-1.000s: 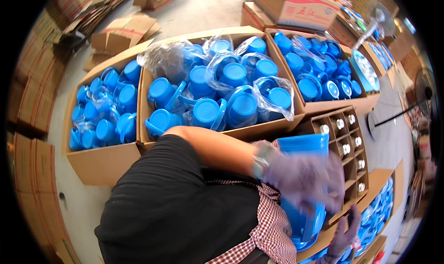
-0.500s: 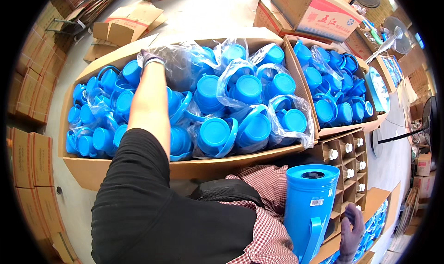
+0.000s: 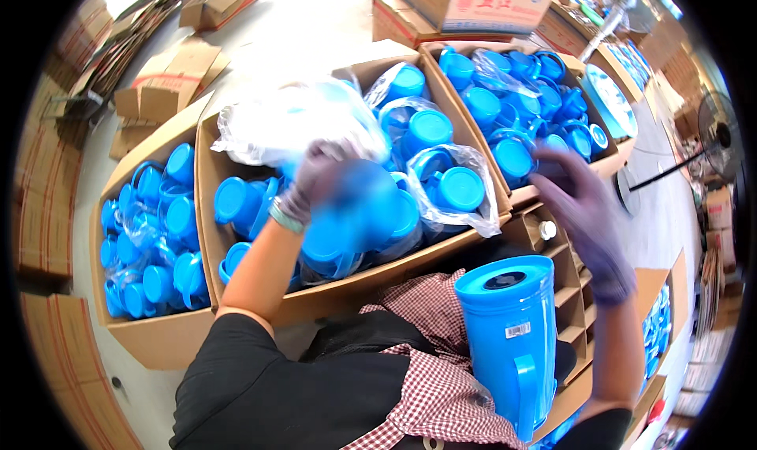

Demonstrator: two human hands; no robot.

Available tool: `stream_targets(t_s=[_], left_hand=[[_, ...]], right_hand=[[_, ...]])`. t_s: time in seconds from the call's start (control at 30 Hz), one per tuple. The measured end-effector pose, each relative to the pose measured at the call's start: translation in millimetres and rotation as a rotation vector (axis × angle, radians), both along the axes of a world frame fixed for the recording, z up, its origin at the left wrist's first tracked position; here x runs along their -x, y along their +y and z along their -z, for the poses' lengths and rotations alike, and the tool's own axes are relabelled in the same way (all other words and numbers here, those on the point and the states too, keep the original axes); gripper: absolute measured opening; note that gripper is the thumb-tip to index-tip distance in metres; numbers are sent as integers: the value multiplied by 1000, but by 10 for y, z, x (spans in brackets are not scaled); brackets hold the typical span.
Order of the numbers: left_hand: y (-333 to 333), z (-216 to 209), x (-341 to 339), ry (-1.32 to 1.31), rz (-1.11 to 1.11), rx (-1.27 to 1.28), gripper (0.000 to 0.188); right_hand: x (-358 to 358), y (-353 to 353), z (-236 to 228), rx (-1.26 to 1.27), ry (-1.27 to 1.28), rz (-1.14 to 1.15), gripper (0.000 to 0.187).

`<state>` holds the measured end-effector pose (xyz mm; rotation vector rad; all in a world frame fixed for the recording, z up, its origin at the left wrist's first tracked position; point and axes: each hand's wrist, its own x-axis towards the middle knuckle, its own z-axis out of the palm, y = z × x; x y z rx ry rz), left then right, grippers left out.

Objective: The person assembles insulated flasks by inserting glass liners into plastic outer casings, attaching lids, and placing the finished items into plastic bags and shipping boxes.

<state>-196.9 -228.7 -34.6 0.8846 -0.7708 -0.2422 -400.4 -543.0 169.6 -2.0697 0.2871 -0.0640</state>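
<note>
My left hand [image 3: 319, 178], in a purplish glove, is closed over the middle carton and smeared by motion. It grips a blue cup-shaped piece [image 3: 359, 205], blurred, and a bright, crumpled clear plastic bag [image 3: 276, 130] trails beside it. My right hand [image 3: 579, 213], gloved too, hangs over the divided carton with fingers spread and nothing in them. Below it and to its left stands a blue jug [image 3: 509, 332] with a side handle and a dark round opening in its top. Several blue handled cups [image 3: 457, 190] fill the middle carton [image 3: 371, 280], some in clear bags.
Another carton [image 3: 162, 339] of blue cups stands left, and one [image 3: 426, 52] at the right back. The divided carton [image 3: 568, 296] holds a white-topped bottle [image 3: 546, 230]. Farther off are a black fan [image 3: 717, 134], stacked cartons [image 3: 59, 363] and a printed box [image 3: 497, 8].
My left hand has come back from the carton's far left side toward its middle, with a blue cup-shaped piece. My right hand has risen from the lower right. The whole view has shifted.
</note>
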Motion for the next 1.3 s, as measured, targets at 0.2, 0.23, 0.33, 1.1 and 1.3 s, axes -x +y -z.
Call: stream_targets(t_s=[0.2,0.23,0.33,1.1,1.3], left_hand=[[-872,49,933,-263,517,-383,5],[-881,55,1044,-476,421,-530,6],[-913,84,1247,-212,476,-841,12],[-2002,-751,2650,-1358,645,-203,27],[-2182,43,2980,-1470,826,-584,22]], right_hand=[[-1208,228,758,373,166,-508,114],[-1407,122,1026,410,224,-664,85],[-1327,-395,1317,-196,197,-720,54],[3176,-1252,1182,-714,-406,470,37],[3907,-884,1246,-476,-695,166,16]])
